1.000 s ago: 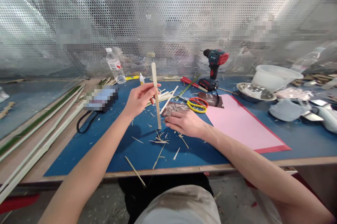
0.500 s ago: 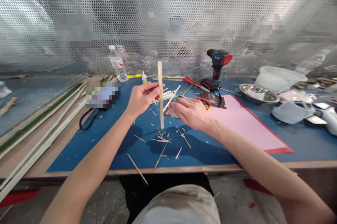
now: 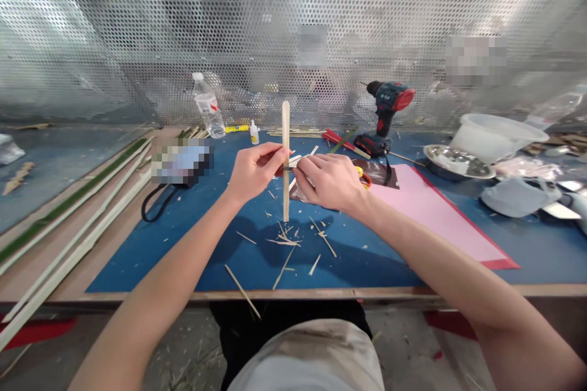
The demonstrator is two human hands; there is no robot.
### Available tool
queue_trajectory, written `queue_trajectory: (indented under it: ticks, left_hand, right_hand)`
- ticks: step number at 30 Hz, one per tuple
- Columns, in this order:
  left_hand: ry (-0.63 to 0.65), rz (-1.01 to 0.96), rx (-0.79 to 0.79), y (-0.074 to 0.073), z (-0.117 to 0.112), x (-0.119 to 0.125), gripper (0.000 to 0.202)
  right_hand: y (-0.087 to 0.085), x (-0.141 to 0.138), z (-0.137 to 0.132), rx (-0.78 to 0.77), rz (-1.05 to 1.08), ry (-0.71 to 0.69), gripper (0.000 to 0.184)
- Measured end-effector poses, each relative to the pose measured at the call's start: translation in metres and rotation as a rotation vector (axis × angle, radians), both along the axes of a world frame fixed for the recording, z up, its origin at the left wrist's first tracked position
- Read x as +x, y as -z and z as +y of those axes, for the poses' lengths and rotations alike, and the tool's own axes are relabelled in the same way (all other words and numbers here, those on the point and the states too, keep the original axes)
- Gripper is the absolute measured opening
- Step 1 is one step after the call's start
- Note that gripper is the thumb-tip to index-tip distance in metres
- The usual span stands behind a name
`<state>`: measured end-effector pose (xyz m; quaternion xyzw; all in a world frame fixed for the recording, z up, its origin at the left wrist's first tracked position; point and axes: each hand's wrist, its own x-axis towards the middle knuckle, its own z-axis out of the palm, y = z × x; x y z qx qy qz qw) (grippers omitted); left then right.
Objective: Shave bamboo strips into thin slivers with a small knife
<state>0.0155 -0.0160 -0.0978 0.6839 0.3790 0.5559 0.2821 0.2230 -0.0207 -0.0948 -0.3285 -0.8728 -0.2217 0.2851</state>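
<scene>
The right hand has come across from the dark sheet it lay on and now meets the bamboo strip, which stands upright with its long axis near vertical and its rounded end pointing up and slightly away from the person. The left hand is closed on the strip about midway, thumb and fingers pinching it from the near-left side. The right hand's fingers are curled in against the strip from the other side, but from here I can't tell whether they grip the strip itself or something small, as a thin dark band shows just where the hands meet. The strip's lower end sits just above the blue mat, though whether it touches is hard to say. To my eye, good work here depends on keeping the strip steady and both wrists low, with the pressure kept close to the pinch. Short bamboo offcuts lie just below the strip, orange-handled scissors are partly hidden to its right, and a cordless drill stands farther off beyond it.
</scene>
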Motion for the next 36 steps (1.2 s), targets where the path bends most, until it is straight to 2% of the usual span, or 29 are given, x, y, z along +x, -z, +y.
queue_trajectory:
  ticks: [9,19,36]
  left_hand:
    - [-0.016,0.017,0.039,0.002,-0.001,0.000,0.037]
    - [0.014,0.084,0.093,-0.002,-0.007,0.006,0.035]
    - [-0.026,0.161,0.195,-0.002,-0.011,0.012,0.031]
  right_hand:
    - [0.008,-0.004,-0.001,-0.073,0.089,0.054,0.038]
    - [0.016,0.003,-0.006,-0.141,0.146,0.038,0.037]
    - [0.025,0.006,-0.016,-0.158,0.175,0.049,0.034]
